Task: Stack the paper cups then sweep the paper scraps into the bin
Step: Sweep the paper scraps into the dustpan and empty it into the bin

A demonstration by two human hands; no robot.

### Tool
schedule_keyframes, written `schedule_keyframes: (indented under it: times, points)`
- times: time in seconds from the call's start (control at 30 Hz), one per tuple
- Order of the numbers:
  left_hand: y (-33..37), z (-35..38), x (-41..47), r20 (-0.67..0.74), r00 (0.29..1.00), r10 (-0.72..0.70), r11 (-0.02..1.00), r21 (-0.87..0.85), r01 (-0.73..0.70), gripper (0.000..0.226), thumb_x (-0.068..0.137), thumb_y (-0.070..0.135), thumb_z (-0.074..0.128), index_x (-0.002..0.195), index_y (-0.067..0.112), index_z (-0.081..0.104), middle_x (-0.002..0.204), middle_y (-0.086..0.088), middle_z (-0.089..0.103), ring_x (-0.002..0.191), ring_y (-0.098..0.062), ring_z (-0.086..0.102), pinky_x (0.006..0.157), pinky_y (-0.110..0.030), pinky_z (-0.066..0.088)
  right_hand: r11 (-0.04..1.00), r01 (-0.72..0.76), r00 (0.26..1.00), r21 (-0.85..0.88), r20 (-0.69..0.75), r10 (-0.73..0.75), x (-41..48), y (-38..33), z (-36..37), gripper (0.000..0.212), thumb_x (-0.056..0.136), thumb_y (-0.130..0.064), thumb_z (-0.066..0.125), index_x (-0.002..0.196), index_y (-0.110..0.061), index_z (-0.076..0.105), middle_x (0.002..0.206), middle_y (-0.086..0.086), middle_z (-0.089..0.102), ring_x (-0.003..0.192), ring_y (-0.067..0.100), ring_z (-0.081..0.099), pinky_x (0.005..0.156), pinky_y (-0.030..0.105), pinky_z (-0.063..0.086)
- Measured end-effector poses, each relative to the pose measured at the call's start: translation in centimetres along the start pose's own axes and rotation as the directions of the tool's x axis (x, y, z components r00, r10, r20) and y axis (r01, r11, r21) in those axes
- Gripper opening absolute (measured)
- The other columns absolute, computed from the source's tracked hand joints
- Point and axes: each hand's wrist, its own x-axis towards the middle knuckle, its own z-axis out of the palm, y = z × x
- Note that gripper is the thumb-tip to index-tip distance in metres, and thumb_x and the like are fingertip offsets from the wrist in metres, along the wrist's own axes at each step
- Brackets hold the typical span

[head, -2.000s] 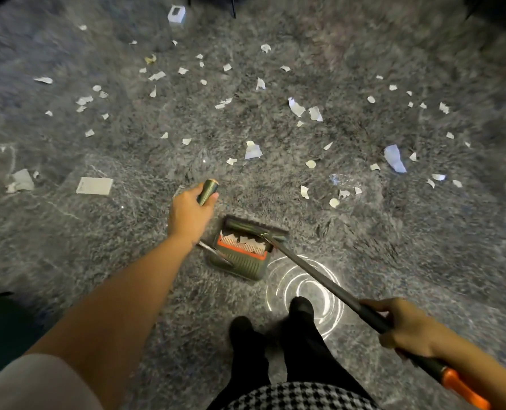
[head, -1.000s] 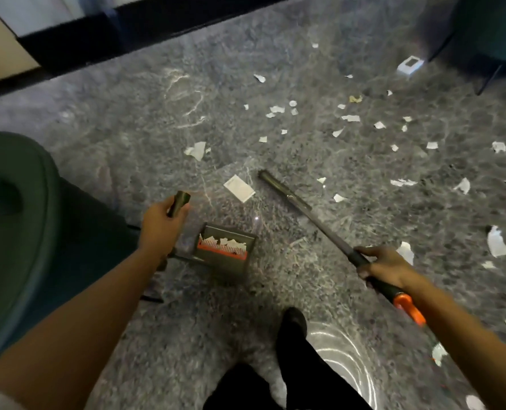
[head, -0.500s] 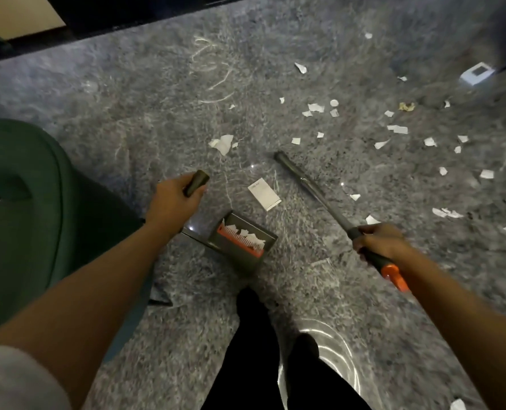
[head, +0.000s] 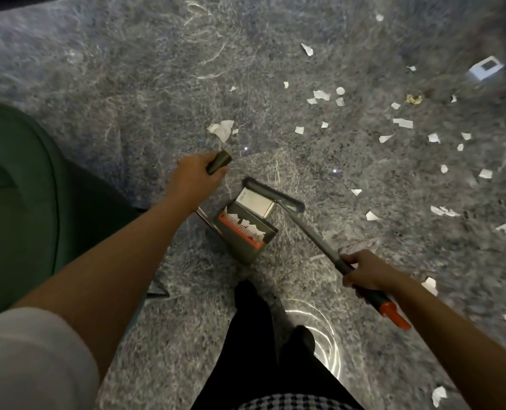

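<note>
My left hand [head: 194, 180] grips the top of the dustpan handle [head: 218, 162]. The grey dustpan [head: 250, 242] stands on the floor below it, with white scraps lying along its orange comb. My right hand [head: 364, 272] grips the broom handle [head: 322, 241] just above its orange end [head: 393, 313]. The broom head [head: 272, 193] presses against a white paper card [head: 254, 202] at the dustpan's mouth. Many paper scraps [head: 402, 123] lie scattered on the grey marbled floor to the right, and a larger torn piece [head: 222, 129] lies beyond my left hand. No paper cups are in view.
A dark green round seat [head: 12, 184] fills the left side. A small white box [head: 278, 69] is absent; only a white device [head: 486, 70] lies at the far right. My legs and feet [head: 251, 300] stand just behind the dustpan.
The broom head swung in from farther out to the dustpan's mouth, pushing the white card against the pan. My right hand pulled back toward me. The view drifted slightly.
</note>
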Motion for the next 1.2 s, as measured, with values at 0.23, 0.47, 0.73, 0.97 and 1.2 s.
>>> schedule_keyframes:
  times: [0.23,0.47,0.73,0.97,1.2]
  points:
    - [0.4,0.1,-0.8,0.014,1.0,0.011,1.0,0.027,-0.012,0.032,0.09,0.026,0.062,0.117,0.01,0.065,0.084,-0.01,0.066,0.077,-0.022,0.061,0.071,-0.033,0.05,0.999,0.038,0.997,0.019,0.061,-0.039,-3.9,2.0,0.2,0.065,0.079,0.004,0.061,0.138,-0.017,0.044,0.062,0.01,0.056,0.035,0.013,0.051,0.036,0.019,0.04]
    - [0.1,0.3,-1.7,0.014,1.0,-0.005,1.0,-0.001,0.005,0.03,0.09,0.029,0.063,0.114,0.013,0.066,0.078,0.0,0.06,0.072,-0.015,0.057,0.065,-0.026,0.041,0.993,0.036,0.998,0.11,0.054,-0.042,-5.4,3.0,-0.2,0.065,0.077,0.007,0.062,0.136,-0.014,0.047,0.058,0.011,0.058,0.034,0.015,0.051,0.035,0.02,0.039]
    - [2.4,1.8,-2.9,-0.067,0.993,-0.097,0.987,-0.132,0.088,0.026,0.088,0.03,0.065,0.104,0.009,0.069,0.075,-0.007,0.067,0.069,-0.02,0.061,0.066,-0.036,0.05,0.939,-0.012,0.999,0.345,0.043,-0.004,-6.2,3.0,-1.5,0.044,0.079,0.009,0.061,0.116,-0.015,0.054,0.049,0.009,0.056,0.031,0.014,0.05,0.032,0.018,0.039]
    - [9.6,4.4,-3.0,-0.054,0.996,-0.066,0.975,-0.215,0.053,0.024,0.085,0.026,0.07,0.066,0.013,0.062,0.047,0.005,0.046,0.044,-0.003,0.04,0.047,-0.026,0.032,0.687,-0.162,0.977,0.708,0.211,0.013,-8.1,2.5,-4.8,0.026,0.096,-0.003,0.033,0.071,-0.005,0.04,0.032,0.002,0.039,0.021,0.007,0.036,0.024,0.011,0.028]
    - [18.3,6.7,-1.4,-0.029,0.992,-0.123,0.916,-0.387,0.102,0.018,0.082,0.027,0.072,0.071,0.016,0.065,0.067,-0.019,0.064,0.058,-0.027,0.057,0.059,-0.044,0.052,0.449,-0.071,0.996,0.891,0.089,-0.021,-12.8,7.2,-8.4,0.026,0.095,-0.005,0.032,0.071,-0.007,0.04,0.035,0.001,0.04,0.023,0.008,0.037,0.025,0.011,0.029]
